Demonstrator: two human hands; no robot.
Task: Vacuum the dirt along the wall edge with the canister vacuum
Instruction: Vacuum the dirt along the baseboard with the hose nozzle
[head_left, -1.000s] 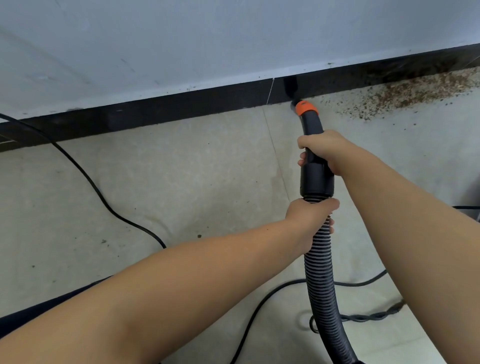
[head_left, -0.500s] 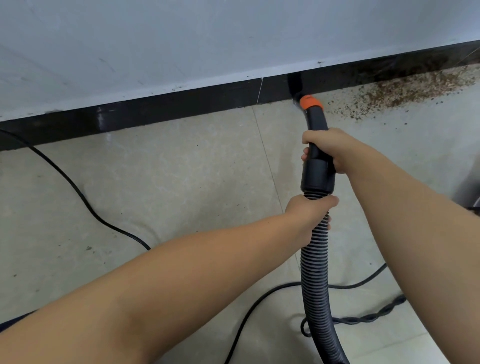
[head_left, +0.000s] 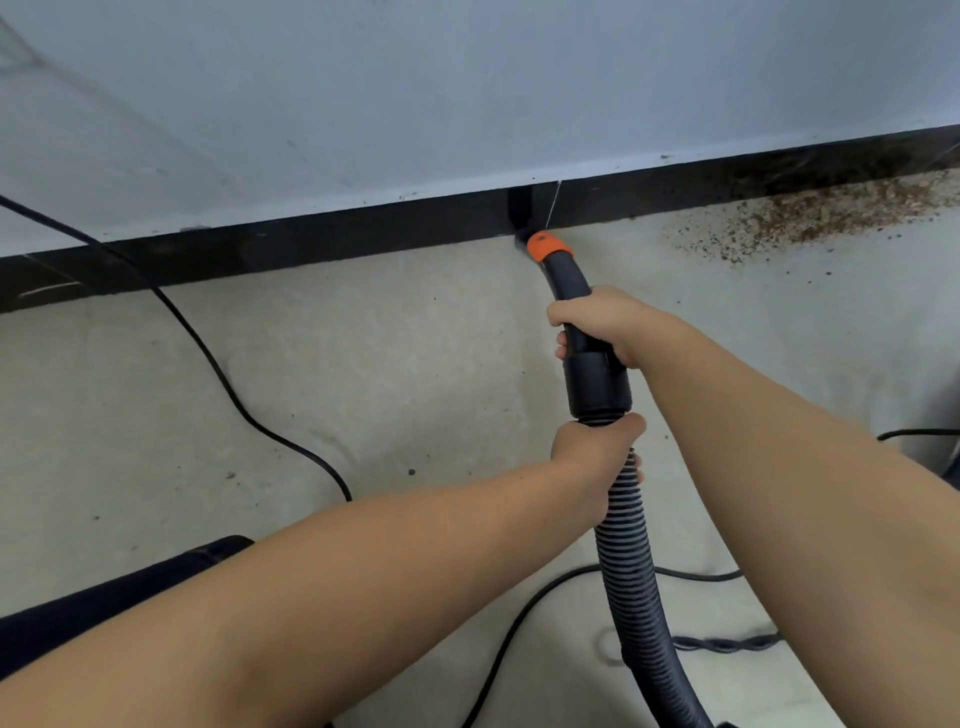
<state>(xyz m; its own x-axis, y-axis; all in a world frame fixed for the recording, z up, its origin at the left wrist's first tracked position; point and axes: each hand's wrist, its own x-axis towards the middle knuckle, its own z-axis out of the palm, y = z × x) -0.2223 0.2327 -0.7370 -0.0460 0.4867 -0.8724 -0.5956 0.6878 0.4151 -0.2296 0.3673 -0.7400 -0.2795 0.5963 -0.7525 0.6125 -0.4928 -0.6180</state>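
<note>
Nozzle (head_left: 549, 246) at baseboard, beyond right hand (head_left: 597, 325); left hand (head_left: 595, 457) grips hose (head_left: 631, 551).

Bare floor (head_left: 415, 364) lies open left of the hose (head_left: 628, 561), crossed only by a black cable (head_left: 218, 369) curving from the wall. The black skirting (head_left: 311, 244) blocks the far edge. More cables (head_left: 696, 574) trail on the floor behind the hose.
</note>
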